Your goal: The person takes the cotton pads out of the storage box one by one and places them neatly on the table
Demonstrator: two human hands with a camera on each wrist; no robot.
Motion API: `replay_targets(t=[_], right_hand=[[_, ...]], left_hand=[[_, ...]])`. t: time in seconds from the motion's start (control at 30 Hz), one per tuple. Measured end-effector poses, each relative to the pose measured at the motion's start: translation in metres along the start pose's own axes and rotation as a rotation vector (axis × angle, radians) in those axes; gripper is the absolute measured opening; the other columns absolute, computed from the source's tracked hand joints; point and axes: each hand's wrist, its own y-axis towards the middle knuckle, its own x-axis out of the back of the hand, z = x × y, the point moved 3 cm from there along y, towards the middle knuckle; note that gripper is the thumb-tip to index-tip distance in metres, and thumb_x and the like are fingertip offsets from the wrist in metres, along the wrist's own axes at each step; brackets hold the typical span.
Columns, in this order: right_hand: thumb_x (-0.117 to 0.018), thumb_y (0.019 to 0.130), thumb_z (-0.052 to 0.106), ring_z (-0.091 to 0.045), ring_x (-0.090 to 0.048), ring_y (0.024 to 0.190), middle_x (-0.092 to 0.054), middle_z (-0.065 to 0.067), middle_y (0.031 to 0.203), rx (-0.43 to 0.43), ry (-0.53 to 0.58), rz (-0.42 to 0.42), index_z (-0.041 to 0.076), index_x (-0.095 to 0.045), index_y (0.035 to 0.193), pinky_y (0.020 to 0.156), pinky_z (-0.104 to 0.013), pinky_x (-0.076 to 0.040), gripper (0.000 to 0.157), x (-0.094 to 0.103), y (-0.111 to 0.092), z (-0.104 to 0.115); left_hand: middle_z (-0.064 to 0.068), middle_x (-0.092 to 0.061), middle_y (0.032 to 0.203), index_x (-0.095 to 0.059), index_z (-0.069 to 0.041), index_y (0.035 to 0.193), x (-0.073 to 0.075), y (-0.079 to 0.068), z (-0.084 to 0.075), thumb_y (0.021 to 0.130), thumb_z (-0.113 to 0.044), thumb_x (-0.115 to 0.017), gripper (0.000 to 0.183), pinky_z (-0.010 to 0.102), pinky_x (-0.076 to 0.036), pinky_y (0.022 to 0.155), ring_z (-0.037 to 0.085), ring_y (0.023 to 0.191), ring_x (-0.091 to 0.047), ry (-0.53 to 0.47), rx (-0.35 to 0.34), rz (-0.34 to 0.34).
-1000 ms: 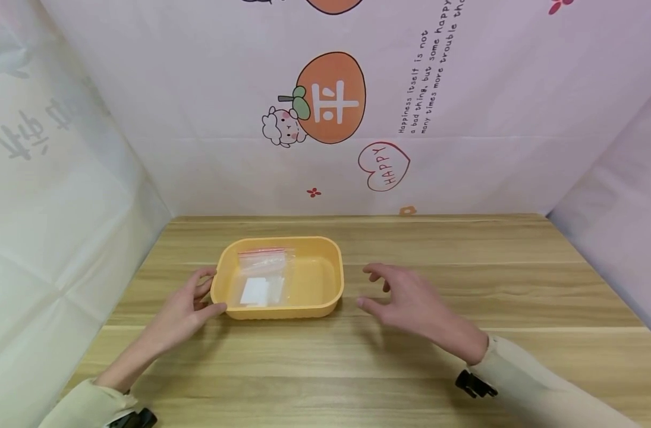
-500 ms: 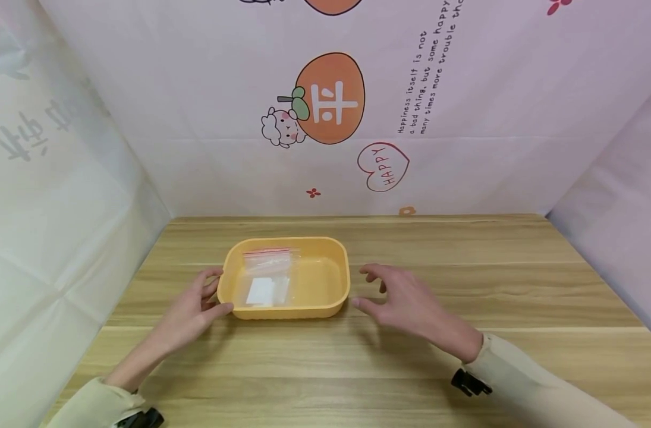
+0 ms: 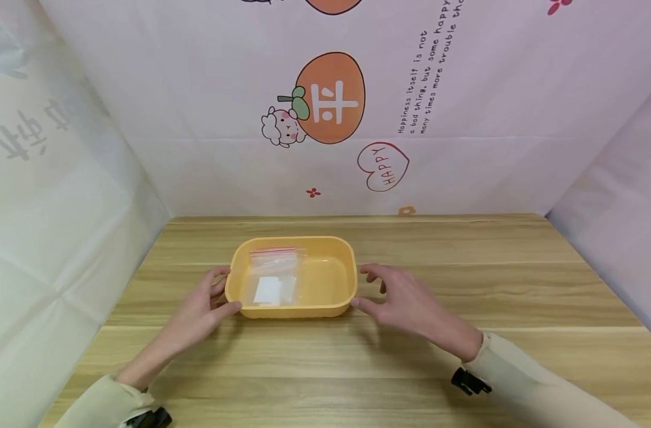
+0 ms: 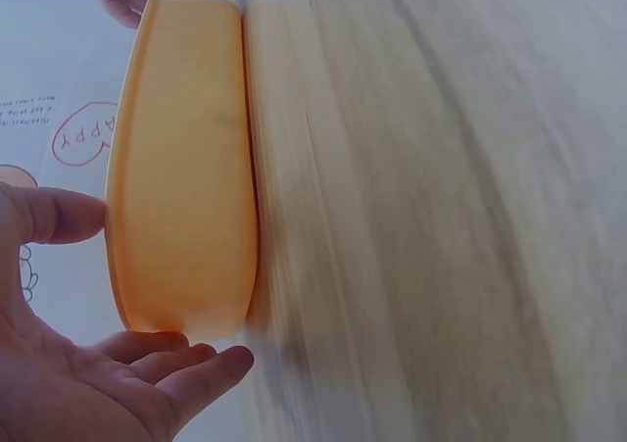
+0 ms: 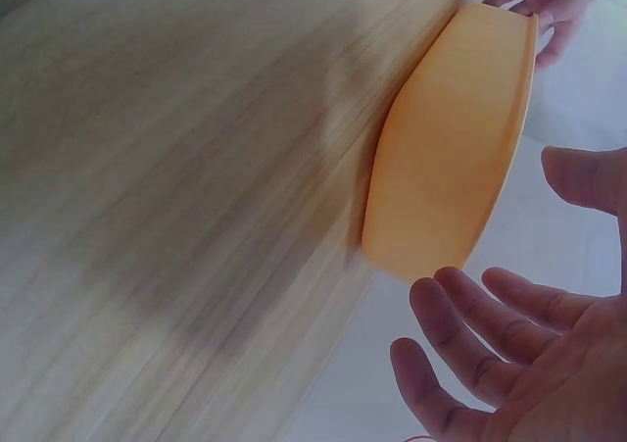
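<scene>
A shallow yellow plastic tray [image 3: 327,282] stands on the wooden table. In its left half lies a clear zip bag [image 3: 274,263] with a red seal line and a white rectangular piece [image 3: 268,290] showing in it. My left hand [image 3: 199,306] touches the tray's left end, thumb at the near rim corner. In the left wrist view the left fingers [image 4: 201,378] extend against the end wall. My right hand [image 3: 405,300] is beside the tray's right end, fingers loosely bent and spread, thumb tip right at the near corner. Nothing lies between its fingers [image 5: 490,329] and thumb.
The wood-grain table [image 3: 314,368] extends around the tray on all sides. Behind it hangs a white printed cloth [image 3: 223,172], with more cloth at the left and right. Each wrist carries a black camera mount [image 3: 471,381] by a light sleeve [image 3: 539,380].
The tray has slid to the right along the table, with my left hand moving along at its end. Its right end is now close to my right hand, which has shifted only slightly left.
</scene>
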Motion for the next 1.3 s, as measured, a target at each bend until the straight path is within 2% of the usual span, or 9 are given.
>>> replay_targets(t=[0.27,0.43,0.53,0.63,0.8,0.9,1.0,1.13,1.3], right_hand=[[-0.081,0.091,0.043,-0.022,-0.064,0.086,-0.073,-0.009,0.115,0.004,-0.009,0.010,0.005,-0.070,0.132,0.067,-0.035,-0.053,0.057,0.011,0.004,0.003],[-0.079,0.095,0.035,-0.020,-0.064,0.085,-0.075,-0.007,0.112,0.077,-0.033,0.002,0.005,-0.075,0.121,0.070,-0.037,-0.056,0.040,0.028,0.016,0.016],[-0.079,0.096,0.026,-0.015,-0.064,0.080,-0.075,-0.002,0.106,0.125,-0.002,0.053,0.007,-0.076,0.118,0.069,-0.035,-0.056,0.030,0.034,0.030,0.032],[-0.078,0.095,0.018,-0.014,-0.066,0.081,-0.074,0.002,0.101,0.138,0.073,0.160,0.008,-0.074,0.120,0.073,-0.033,-0.057,0.027,0.035,0.051,0.046],[-0.079,0.094,0.016,-0.016,-0.069,0.090,-0.075,0.002,0.099,0.072,0.164,0.361,0.006,-0.070,0.127,0.082,-0.033,-0.057,0.036,0.018,0.087,0.056],[-0.082,0.093,0.021,-0.021,-0.071,0.091,-0.075,-0.001,0.100,0.011,0.195,0.432,0.003,-0.067,0.130,0.080,-0.032,-0.057,0.044,0.002,0.104,0.057],[-0.085,0.092,0.026,-0.024,-0.073,0.089,-0.075,-0.004,0.098,-0.018,0.200,0.448,0.000,-0.066,0.129,0.076,-0.030,-0.057,0.049,-0.014,0.117,0.056],[-0.087,0.090,0.029,-0.020,-0.069,0.080,-0.072,-0.004,0.091,-0.014,0.151,0.418,0.000,-0.069,0.117,0.071,-0.028,-0.054,0.043,-0.032,0.127,0.057],[-0.089,0.088,0.029,-0.015,-0.057,0.073,-0.063,-0.004,0.084,-0.057,0.113,0.404,0.004,-0.067,0.104,0.066,-0.026,-0.048,0.038,-0.052,0.133,0.060]], left_hand=[[0.034,-0.041,0.156,-0.031,0.006,0.154,-0.006,0.001,-0.004,0.101,-0.012,-0.072,0.069,0.055,-0.050,0.105,0.046,0.136,-0.053,0.022,-0.010,-0.010],[0.035,-0.041,0.155,-0.032,0.006,0.154,-0.009,0.001,-0.008,0.101,-0.013,-0.073,0.069,0.057,-0.042,0.110,0.047,0.139,-0.047,0.048,-0.015,-0.019],[0.035,-0.039,0.156,-0.031,0.007,0.155,-0.010,0.002,-0.009,0.101,-0.016,-0.073,0.073,0.058,-0.039,0.112,0.047,0.142,-0.043,0.060,-0.018,-0.020],[0.035,-0.036,0.160,-0.026,0.007,0.159,-0.011,0.003,-0.009,0.101,-0.021,-0.074,0.081,0.058,-0.040,0.112,0.047,0.144,-0.041,0.069,-0.027,-0.017],[0.033,-0.032,0.163,-0.018,0.010,0.163,-0.015,0.005,-0.008,0.098,-0.018,-0.078,0.093,0.055,-0.046,0.109,0.047,0.142,-0.045,0.030,-0.028,0.002],[0.032,-0.030,0.164,-0.014,0.010,0.164,-0.016,0.004,-0.004,0.097,-0.016,-0.079,0.097,0.054,-0.046,0.109,0.046,0.142,-0.046,-0.029,0.010,0.011],[0.029,-0.027,0.166,-0.012,0.005,0.166,-0.017,0.004,0.000,0.098,-0.016,-0.078,0.098,0.051,-0.043,0.112,0.044,0.144,-0.044,-0.101,0.060,0.016],[0.022,-0.021,0.171,-0.010,-0.003,0.169,-0.017,0.005,0.004,0.099,-0.017,-0.077,0.098,0.044,-0.036,0.116,0.039,0.150,-0.036,-0.205,0.122,0.032],[0.019,-0.017,0.172,-0.008,-0.007,0.170,-0.015,0.007,0.006,0.099,-0.015,-0.077,0.099,0.040,-0.035,0.115,0.038,0.152,-0.032,-0.272,0.139,0.054]])
